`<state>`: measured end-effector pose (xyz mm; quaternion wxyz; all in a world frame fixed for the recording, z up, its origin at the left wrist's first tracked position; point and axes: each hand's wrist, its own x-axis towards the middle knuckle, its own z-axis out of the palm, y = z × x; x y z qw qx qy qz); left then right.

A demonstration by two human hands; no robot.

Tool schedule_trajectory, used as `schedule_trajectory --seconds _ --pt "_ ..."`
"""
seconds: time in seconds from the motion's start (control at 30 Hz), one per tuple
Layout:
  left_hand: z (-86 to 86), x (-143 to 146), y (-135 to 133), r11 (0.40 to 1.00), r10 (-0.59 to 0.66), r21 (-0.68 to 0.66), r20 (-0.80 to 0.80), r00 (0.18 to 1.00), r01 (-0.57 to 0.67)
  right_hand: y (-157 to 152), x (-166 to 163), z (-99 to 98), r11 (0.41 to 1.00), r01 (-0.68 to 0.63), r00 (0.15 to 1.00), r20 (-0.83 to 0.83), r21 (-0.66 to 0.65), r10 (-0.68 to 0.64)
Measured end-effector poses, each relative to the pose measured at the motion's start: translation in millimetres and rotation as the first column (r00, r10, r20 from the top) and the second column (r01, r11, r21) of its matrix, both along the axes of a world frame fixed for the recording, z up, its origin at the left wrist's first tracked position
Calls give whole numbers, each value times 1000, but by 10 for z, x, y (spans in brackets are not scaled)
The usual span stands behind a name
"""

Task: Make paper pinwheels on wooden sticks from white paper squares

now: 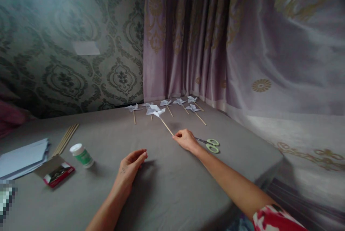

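My right hand (185,139) reaches forward over the grey surface (167,188) and pinches the lower end of a wooden stick that carries a white paper pinwheel (156,111). The pinwheel's head lies among several other white pinwheels (179,104) lined up near the far edge. My left hand (132,163) hovers just above the surface nearer to me, fingers loosely held together and slightly curled, holding nothing.
Green-handled scissors (211,145) lie right of my right hand. At the left are a glue bottle (81,155), a red box (58,174), loose wooden sticks (65,139) and a stack of white paper (23,157). Purple curtains (205,37) hang behind; the surface drops off at the right.
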<state>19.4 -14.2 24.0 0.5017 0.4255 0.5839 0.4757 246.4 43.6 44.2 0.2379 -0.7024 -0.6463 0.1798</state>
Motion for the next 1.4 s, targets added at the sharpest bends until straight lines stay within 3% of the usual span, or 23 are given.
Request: schedule_trajectory --seconds 0.37,0.8,1.4 --pt "10 -7 -2 997 -72 -48 -74 995 69 485 534 -42 958 288 940 193 -9 -281" --pt "-2 -7 26 993 -96 -72 -93 991 90 669 501 -108 953 298 916 294 -46 -273" --pt "-9 -14 9 991 -111 -85 -58 992 106 838 331 -149 953 293 915 312 -74 -257"
